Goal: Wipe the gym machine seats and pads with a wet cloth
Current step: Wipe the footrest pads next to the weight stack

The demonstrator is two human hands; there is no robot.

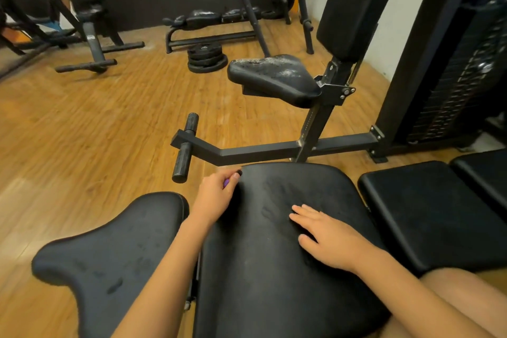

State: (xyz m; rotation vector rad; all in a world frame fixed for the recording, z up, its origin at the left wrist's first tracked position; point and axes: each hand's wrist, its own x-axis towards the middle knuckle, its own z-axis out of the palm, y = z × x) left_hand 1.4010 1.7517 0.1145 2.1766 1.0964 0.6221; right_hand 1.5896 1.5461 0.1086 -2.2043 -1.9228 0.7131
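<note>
A wide black bench pad fills the lower middle. My left hand is at its far left corner, fingers closed around a small purple object with a dark tip. My right hand lies flat and open on the pad, fingers spread, holding nothing. A black curved seat pad sits to the left, with damp marks on it. Farther off stands a worn black machine seat with whitish scuffs, under a tall back pad. No cloth shows in this view.
Two more black pads lie to the right. A black steel frame with foot pegs crosses the wooden floor ahead. A weight stack stands at right. Weight plates, benches and racks stand at the back.
</note>
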